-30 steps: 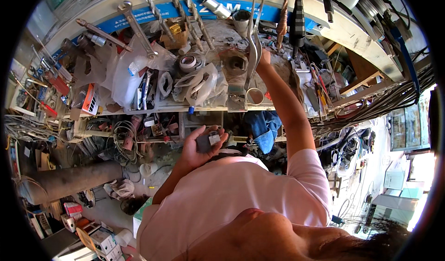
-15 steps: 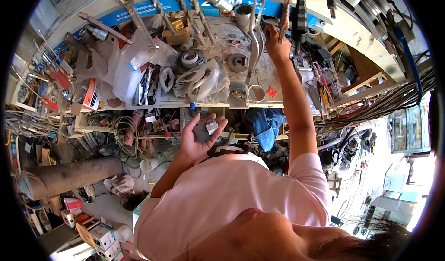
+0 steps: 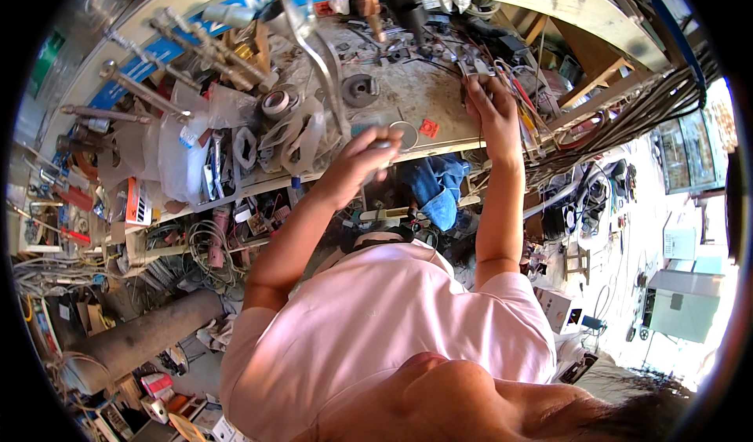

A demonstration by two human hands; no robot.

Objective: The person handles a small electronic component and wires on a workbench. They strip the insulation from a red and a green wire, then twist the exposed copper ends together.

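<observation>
My left hand (image 3: 362, 163) is raised over the front edge of the workbench (image 3: 416, 89), its fingers curled round a small grey metal piece that is mostly hidden and smeared by motion. Beside it lie a round clear-centred ring (image 3: 405, 135) and a small red plastic piece (image 3: 428, 127). Farther right, my right hand (image 3: 492, 106) is over the bench top, next to a bunch of long thin hand tools (image 3: 524, 105). Its fingers are bent together, and whatever is between them I cannot make out.
Large drill bits (image 3: 208, 54) and long metal pliers-like handles (image 3: 325, 81) hang in front of the bench. Clear plastic bags (image 3: 184, 160), a tape roll (image 3: 276, 104) and a dark metal disc (image 3: 360, 90) crowd its left. A blue cloth (image 3: 438, 191) hangs below the edge; cables (image 3: 620, 132) run along the right.
My left hand has risen toward the bench, closing from an open palm around the metal piece. My right hand has come back from the far side toward the tools. The view has swung right.
</observation>
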